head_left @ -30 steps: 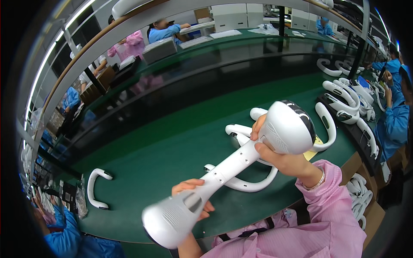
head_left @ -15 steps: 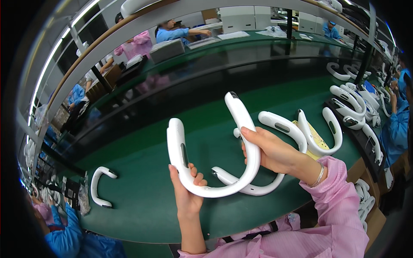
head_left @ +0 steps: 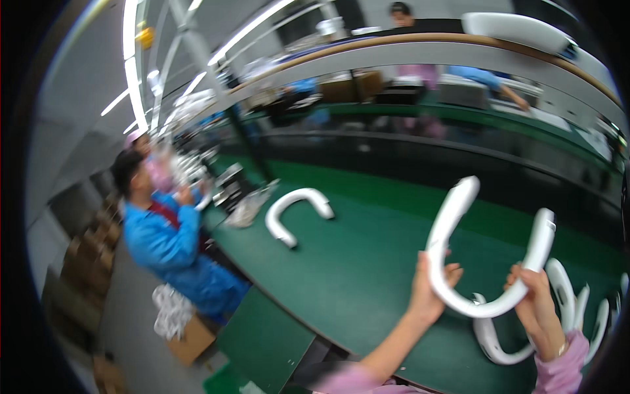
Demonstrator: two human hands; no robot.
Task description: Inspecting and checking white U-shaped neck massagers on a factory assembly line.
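Observation:
Between both hands I hold up a white U-shaped neck fan (head_left: 482,309), its two ends pointing up and away from me. My left hand (head_left: 428,289) is closed around the lower left part of the curve. My right hand (head_left: 535,305) grips the lower right arm, its fingers partly hidden. Below it, on the green tabletop, lies a second neck fan (head_left: 502,352), partly covered by my right hand. Beyond that hand, at the right, further white neck fans (head_left: 562,289) lie on the table. One more neck fan (head_left: 278,218) rests alone toward the table's left end.
A clear plastic bag (head_left: 251,209) lies near the left end of the green table (head_left: 367,262). A co-worker in blue (head_left: 167,226) stands there. On the floor is a cardboard box (head_left: 190,340) with white parts. A rail (head_left: 394,56) crosses above; a dark strip (head_left: 367,148) runs behind.
The view has swung left, so the table's left end and the co-worker in blue show more fully. Both hands keep hold of the neck fan, now farther right in the picture.

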